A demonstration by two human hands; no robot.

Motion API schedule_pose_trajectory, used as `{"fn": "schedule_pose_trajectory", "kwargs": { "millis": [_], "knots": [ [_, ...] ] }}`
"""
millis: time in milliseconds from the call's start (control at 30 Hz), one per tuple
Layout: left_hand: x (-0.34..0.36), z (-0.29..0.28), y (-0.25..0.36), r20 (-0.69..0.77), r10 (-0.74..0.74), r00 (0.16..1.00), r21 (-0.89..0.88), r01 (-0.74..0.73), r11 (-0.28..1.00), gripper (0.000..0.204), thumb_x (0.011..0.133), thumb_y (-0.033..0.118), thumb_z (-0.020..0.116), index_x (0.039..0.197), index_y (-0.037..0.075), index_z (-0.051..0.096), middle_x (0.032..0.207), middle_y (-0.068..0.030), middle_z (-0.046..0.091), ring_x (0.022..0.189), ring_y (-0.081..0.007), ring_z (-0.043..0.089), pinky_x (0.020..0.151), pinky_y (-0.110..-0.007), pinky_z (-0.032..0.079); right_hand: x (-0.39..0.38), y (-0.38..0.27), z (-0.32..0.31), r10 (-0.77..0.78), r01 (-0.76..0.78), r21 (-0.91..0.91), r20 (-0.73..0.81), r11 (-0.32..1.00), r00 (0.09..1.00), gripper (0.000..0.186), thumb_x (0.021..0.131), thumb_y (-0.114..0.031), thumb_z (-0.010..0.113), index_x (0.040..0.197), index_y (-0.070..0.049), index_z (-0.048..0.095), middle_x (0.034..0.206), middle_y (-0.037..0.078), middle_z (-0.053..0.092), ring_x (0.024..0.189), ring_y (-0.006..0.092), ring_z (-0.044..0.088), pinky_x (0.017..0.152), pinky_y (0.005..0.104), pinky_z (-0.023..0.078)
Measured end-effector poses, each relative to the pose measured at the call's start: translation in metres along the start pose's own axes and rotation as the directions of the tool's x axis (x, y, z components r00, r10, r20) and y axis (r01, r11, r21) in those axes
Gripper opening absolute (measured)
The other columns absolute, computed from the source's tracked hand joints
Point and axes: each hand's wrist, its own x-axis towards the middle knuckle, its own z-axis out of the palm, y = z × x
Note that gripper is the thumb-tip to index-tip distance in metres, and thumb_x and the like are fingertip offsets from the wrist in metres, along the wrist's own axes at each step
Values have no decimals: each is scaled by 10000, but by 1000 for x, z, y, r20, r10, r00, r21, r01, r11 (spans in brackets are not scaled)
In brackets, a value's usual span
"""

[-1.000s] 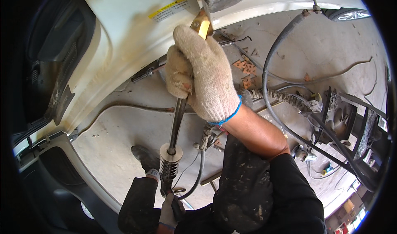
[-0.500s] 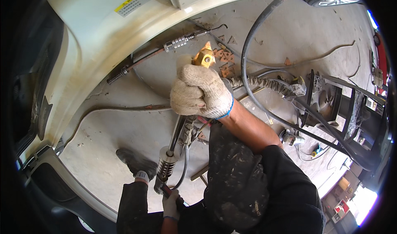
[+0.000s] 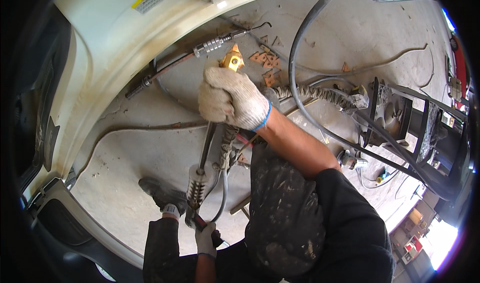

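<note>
My right hand [image 3: 233, 97], in a cream knitted glove, is closed around the far end of a long metal dent puller. Beyond the fist a brass-coloured tip [image 3: 232, 61] sticks out, with a pointed triangular piece at its end. Down from the fist runs the puller's rod [image 3: 205, 145], to a ribbed spring-like section [image 3: 196, 185] above the handle. My left hand [image 3: 206, 240], gloved too, wraps around the dark red-and-black handle near my lap. A cloth-wrapped cable [image 3: 227, 148] hangs beside the rod.
A pale car body [image 3: 125, 33] curves along the left and top. On the floor lie a slide hammer [image 3: 209, 46] with a hooked end, several coppery triangular pieces [image 3: 270, 60], and hoses [image 3: 295, 53]. A dark metal frame [image 3: 400, 118] stands at right. My shoe [image 3: 160, 193] is at lower left.
My right hand and the puller's tip have moved slightly left and up. The ribbed section looks blurred and has shifted a little left. Both hands keep their hold.
</note>
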Motion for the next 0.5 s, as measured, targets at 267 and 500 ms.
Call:
{"fn": "schedule_pose_trajectory", "kwargs": {
  "millis": [267,500],
  "knots": [
    [97,-6,7,-13,70,997,100,-69,993,178,843,184,700,869,74,562,680,-6,551,576,-131,570,505,-277,471,58,65,-118,26,-238,-176,-752,955,659,139,960,-216,557,899,-92,543,678,38,512,538,202,526,578,354,464],
    [163,-29,35,-21,-9,1000,148,12,989,208,855,232,726,811,122,555,627,-3,526,488,-135,534,433,-284,453,21,69,-135,146,-413,-399,-552,819,821,194,920,-126,562,1053,9,603,844,124,672,694,204,671,569,300,552]
  ]
}}
